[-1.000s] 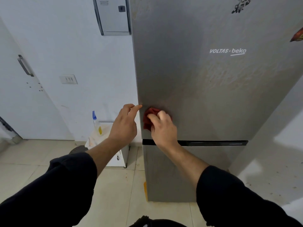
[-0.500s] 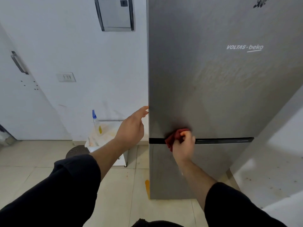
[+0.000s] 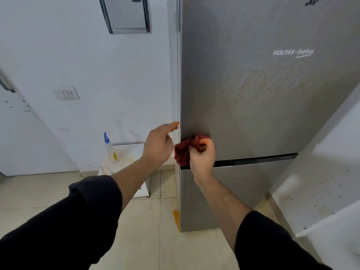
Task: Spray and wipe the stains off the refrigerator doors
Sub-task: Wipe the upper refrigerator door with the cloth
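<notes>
A tall grey refrigerator fills the right half of the view, its upper door [image 3: 253,84] smeared with pale brownish stains around the middle. The lower door [image 3: 239,191] begins below a dark gap. My right hand [image 3: 202,158] grips a bunched dark red cloth [image 3: 185,152] against the bottom left corner of the upper door. My left hand [image 3: 159,145] is held out with fingers straight, its fingertips at the door's left edge. A spray bottle [image 3: 109,146] with a blue nozzle and yellow liquid stands on a small white cabinet to the left.
The small white cabinet [image 3: 124,164] stands against the white wall left of the refrigerator. A switch plate [image 3: 66,93] and a grey wall box [image 3: 126,14] are on that wall. A white door [image 3: 11,133] is at far left. A stained white surface [image 3: 321,182] lies right. An orange smear [image 3: 176,217] marks the tiled floor.
My right hand with the cloth moved down to the door gap, then back up and left to the upper door's lower left corner. My left hand stayed at the door's edge.
</notes>
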